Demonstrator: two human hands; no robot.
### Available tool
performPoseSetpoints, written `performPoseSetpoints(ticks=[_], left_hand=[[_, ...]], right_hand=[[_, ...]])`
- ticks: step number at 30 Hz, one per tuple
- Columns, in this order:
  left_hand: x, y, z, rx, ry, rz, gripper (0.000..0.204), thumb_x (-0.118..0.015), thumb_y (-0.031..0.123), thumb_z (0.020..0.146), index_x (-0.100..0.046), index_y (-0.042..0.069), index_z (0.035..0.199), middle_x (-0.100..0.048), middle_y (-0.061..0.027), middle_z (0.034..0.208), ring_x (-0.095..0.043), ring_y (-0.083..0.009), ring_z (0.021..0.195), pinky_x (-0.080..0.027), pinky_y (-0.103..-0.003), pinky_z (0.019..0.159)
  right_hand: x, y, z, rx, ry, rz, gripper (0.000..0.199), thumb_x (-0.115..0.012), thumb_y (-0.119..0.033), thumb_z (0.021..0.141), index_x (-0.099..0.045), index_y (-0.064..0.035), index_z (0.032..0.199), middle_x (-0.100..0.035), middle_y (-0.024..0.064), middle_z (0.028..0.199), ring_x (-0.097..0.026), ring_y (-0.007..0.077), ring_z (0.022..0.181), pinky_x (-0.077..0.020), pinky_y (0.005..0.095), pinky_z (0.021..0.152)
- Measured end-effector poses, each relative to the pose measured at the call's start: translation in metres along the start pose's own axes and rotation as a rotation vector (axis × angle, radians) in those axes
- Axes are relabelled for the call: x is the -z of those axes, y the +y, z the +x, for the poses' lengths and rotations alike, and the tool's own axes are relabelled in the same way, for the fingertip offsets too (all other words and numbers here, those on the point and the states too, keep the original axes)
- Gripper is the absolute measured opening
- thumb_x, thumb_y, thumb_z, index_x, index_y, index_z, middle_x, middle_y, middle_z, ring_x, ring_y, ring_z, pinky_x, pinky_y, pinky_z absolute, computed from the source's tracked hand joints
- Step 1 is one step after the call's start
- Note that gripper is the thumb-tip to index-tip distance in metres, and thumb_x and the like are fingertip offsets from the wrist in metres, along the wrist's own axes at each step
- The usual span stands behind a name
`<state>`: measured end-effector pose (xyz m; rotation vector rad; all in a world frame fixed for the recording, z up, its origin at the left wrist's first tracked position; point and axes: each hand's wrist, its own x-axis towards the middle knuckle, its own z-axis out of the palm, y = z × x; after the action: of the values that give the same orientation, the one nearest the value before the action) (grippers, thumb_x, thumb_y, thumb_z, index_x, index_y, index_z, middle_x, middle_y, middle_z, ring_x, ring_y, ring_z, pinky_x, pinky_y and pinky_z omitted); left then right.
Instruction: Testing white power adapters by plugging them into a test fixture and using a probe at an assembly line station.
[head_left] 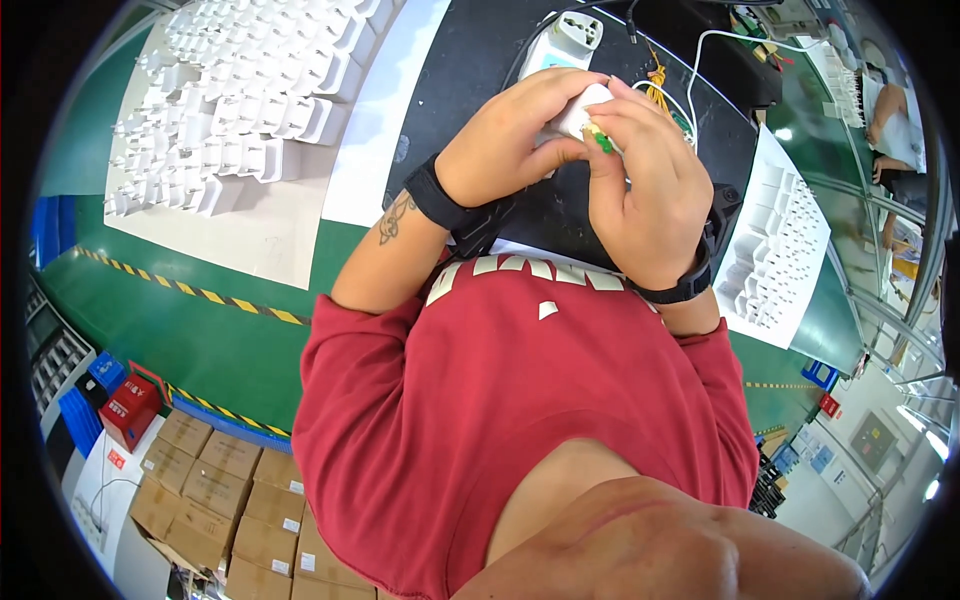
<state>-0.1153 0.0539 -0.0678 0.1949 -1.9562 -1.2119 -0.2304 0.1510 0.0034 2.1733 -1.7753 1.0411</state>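
A small white plastic charger housing is held over the dark work mat. My left hand is closed round it, thumb and fingers gripping its side. From the right, my right hand is closed too, its fingers against the housing. Between its thumb and fingertips a small green-and-yellow part shows at the housing's near side. Fingers hide most of this part and how far it sits inside. Beyond my hands lies a white power strip.
Many white plug chargers stand in rows, pins up, on the left. More white chargers lie on a sheet at the right. A white cable and orange-yellow wires lie past my right hand. Cardboard boxes are stacked behind me.
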Motion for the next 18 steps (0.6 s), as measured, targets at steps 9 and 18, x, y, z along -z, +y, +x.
performPoseSetpoints(ticks=[9,18], left_hand=[[-0.002,0.0,0.001,-0.004,-0.016,0.041,0.052,-0.064,0.003,0.073,-0.047,0.002,0.122,-0.053,-0.0147,0.117,-0.053,-0.0303,0.106,-0.043,-0.034,0.089],[-0.003,0.001,0.002,-0.051,0.052,0.09,0.053,-0.068,0.005,0.071,-0.047,0.003,0.119,-0.055,-0.0152,0.11,-0.056,-0.0325,0.094,-0.047,-0.034,0.077]], right_hand=[[0.003,-0.013,0.005,-0.068,-0.062,-0.097,0.023,-0.061,0.007,0.069,-0.053,-0.0001,0.09,-0.061,0.014,0.093,-0.062,0.0303,0.091,-0.0506,0.034,0.071],[0.0,-0.004,0.008,-0.026,-0.046,-0.106,0.021,-0.06,0.005,0.068,-0.055,-0.0025,0.087,-0.06,0.009,0.091,-0.06,0.0314,0.095,-0.0499,0.0366,0.075]])
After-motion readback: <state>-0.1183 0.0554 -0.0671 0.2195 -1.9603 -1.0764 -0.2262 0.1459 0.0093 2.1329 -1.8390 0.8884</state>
